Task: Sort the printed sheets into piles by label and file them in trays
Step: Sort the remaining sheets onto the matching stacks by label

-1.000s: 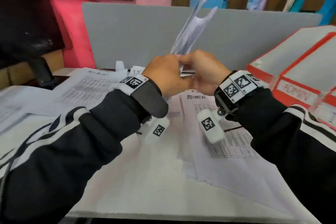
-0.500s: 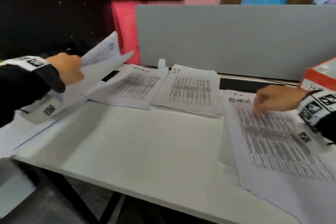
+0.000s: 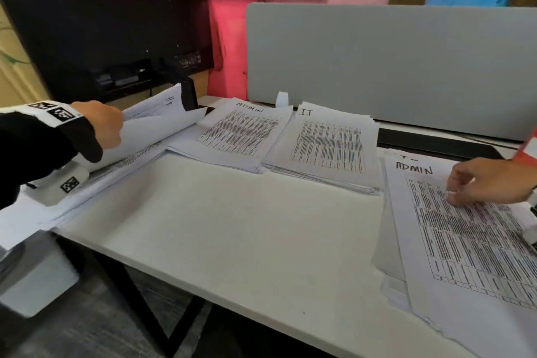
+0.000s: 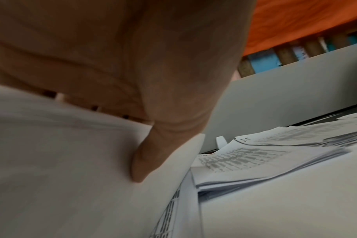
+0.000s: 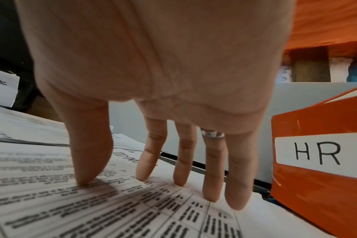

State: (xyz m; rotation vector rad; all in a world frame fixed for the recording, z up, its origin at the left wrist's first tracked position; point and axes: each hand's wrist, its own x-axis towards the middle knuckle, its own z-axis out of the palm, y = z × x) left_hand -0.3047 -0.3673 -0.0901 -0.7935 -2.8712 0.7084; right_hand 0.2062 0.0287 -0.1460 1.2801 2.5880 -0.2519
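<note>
our left hand [image 3: 100, 125] gripped curled hr sheets [image 3: 162, 118]; right hand [image 3: 482, 180] lay spread on the unsorted stack [image 3: 470, 241]. sheets seemingly overhung the desk [image 3: 232, 227] and could slide off.

Head view looked forward and down from above the near edge of the white desk [image 3: 232, 227], facing the grey divider panel [image 3: 392, 67], both hands inside the frame edges. Left wrist view sat very close under the left hand [image 4: 132, 64], facing right along the desk toward the IT pile [image 4: 296, 136]; blurred. Right wrist view sat close behind the right hand [image 5: 153, 72], low over the ADMIN sheet [image 5: 112, 209], orange HR tray [image 5: 320, 185] beside it. All three shared the divider panel.
</note>
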